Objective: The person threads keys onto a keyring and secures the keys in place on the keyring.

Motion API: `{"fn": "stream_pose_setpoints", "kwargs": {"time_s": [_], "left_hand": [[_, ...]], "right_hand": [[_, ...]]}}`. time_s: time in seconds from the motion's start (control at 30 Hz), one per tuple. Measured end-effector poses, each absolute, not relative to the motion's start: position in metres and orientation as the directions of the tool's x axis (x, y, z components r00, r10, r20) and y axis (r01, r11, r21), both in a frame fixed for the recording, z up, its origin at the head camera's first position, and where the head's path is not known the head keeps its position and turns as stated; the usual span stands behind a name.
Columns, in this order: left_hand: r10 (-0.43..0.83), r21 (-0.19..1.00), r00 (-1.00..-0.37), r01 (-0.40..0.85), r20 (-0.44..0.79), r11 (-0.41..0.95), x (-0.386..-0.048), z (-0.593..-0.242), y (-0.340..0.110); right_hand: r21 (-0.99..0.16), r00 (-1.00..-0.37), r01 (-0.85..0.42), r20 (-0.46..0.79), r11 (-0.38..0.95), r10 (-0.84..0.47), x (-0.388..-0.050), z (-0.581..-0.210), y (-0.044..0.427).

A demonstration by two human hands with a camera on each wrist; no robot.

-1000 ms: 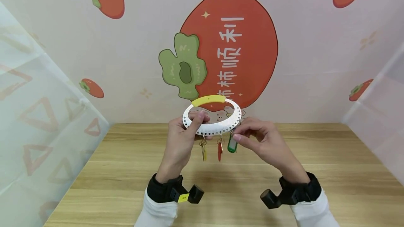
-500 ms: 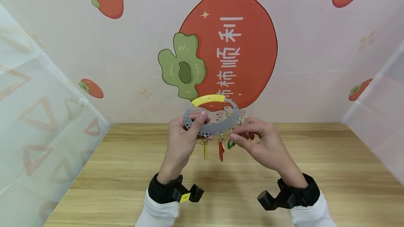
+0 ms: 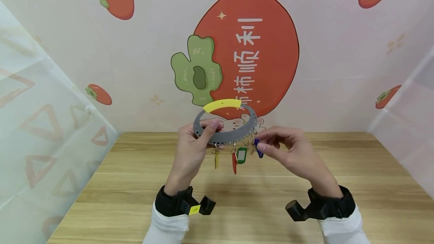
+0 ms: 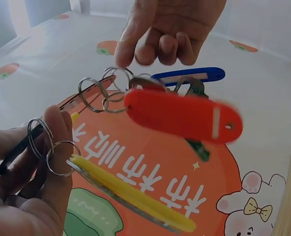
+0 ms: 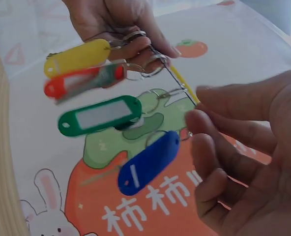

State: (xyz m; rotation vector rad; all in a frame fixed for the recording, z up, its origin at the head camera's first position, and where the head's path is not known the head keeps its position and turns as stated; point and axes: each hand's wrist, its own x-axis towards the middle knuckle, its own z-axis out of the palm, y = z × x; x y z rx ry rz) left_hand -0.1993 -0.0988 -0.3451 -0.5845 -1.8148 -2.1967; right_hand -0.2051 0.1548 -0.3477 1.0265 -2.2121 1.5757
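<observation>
In the head view my left hand (image 3: 194,144) grips the left side of a grey oval key hoop (image 3: 234,135) with a yellow handle section (image 3: 222,104) and a row of holes along its rim. Key tags hang from it on split rings: yellow (image 3: 216,159), red (image 3: 234,162), green (image 3: 242,155) and blue (image 3: 260,154). My right hand (image 3: 288,147) is at the hoop's right end, thumb and bent fingers beside the blue tag. In the right wrist view this blue tag (image 5: 149,162) hangs outside the fingers. Whether the fingertips pinch a split ring (image 4: 117,78) I cannot tell.
Below the hands lies a wood-grain table (image 3: 135,191). A white backdrop (image 3: 325,67) printed with persimmons stands behind it, with side panels (image 3: 51,131) left and right. Both wrists wear black camera straps (image 3: 173,201).
The right hand has shifted from the green tag to the blue one and moved slightly right. The green tag now hangs free beside the red one. The left hand has kept its hold, with a slight shift left.
</observation>
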Motion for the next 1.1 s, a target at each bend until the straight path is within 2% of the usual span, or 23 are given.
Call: {"fn": "stream_pose_setpoints", "kwargs": {"time_s": [0.17,0.3,0.4,0.6,0.87,1.1], "left_hand": [[0.128,0.886,-0.883,0.429,0.453,-0.174,-0.199,-0.344,-0.102],[0.184,0.895,-0.877,0.421,0.444,-0.151,-0.198,-0.345,-0.103],[0.234,0.897,-0.865,0.425,0.443,-0.125,-0.198,-0.346,-0.103],[0.311,0.891,-0.838,0.446,0.448,-0.083,-0.202,-0.349,-0.102],[0.379,0.902,-0.844,0.429,0.379,0.054,-0.206,-0.351,-0.106],[0.388,0.911,-0.847,0.41,0.364,0.039,-0.208,-0.351,-0.11]], "right_hand": [[-0.809,-0.821,-0.559,0.512,0.178,-0.251,-0.206,-0.345,0.158],[-0.87,-0.866,-0.47,0.423,0.146,-0.265,-0.207,-0.344,0.157],[-0.889,-0.871,-0.441,0.39,0.125,-0.3,-0.208,-0.344,0.157],[-0.871,-0.849,-0.477,0.421,0.12,-0.318,-0.209,-0.347,0.159],[-0.862,-0.855,-0.481,0.42,0.161,-0.305,-0.212,-0.35,0.16],[-0.869,-0.872,-0.46,0.402,0.181,-0.28,-0.215,-0.352,0.16]]}}
